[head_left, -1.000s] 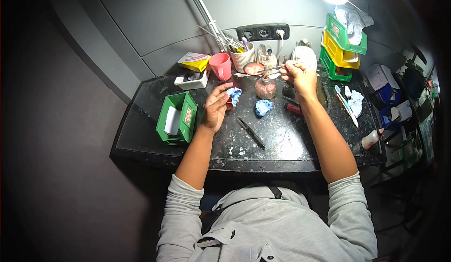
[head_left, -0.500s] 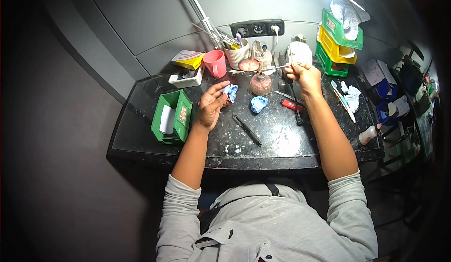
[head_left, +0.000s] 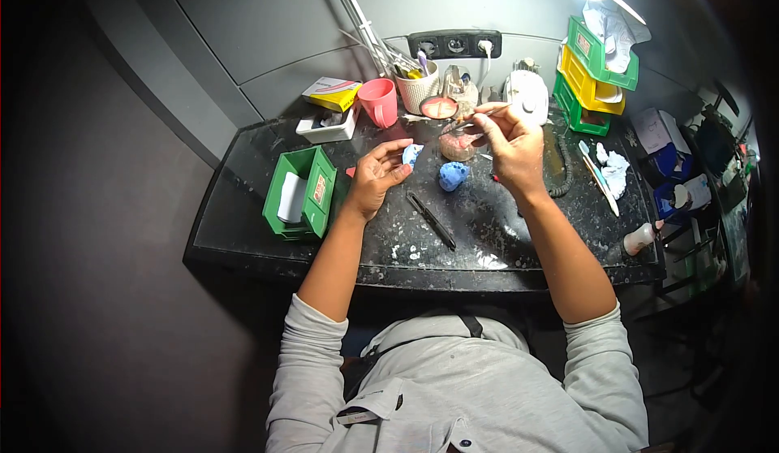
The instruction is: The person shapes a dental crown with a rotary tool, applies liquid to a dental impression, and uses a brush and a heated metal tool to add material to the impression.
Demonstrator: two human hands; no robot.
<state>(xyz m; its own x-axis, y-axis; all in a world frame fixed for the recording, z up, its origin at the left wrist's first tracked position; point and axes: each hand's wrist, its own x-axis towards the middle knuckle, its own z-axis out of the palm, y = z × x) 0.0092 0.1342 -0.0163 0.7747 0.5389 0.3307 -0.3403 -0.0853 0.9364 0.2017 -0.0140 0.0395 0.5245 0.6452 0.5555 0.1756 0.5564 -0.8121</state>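
Observation:
My left hand [head_left: 376, 179] is closed on a small blue-and-white moulded piece [head_left: 412, 155], gripped between thumb and fingers. My right hand [head_left: 516, 148] pinches a thin metal hand tool [head_left: 464, 126], which points left toward that piece; its tip is too small to make out. Just under the tool stands a round glass burner jar [head_left: 459, 147] with pinkish contents, partly covered by the tool. A blue moulded lump [head_left: 454, 177] lies on the dark bench between my hands. Nearer me rests a black pen-like tool [head_left: 431, 220].
At left sits a green bin [head_left: 320, 197]. Along the back stand a pink mug [head_left: 378, 102], a white tool cup [head_left: 418, 92] and a round pink dish [head_left: 439, 107]. Stacked bins [head_left: 592, 71], a brush [head_left: 599, 179], crumpled white tissue [head_left: 615, 175] and a small bottle [head_left: 638, 240] are at right.
My right hand has come toward me and slightly left, taking the tool from above the burner toward the piece. My left hand has shifted slightly right, turning the piece's white part into view.

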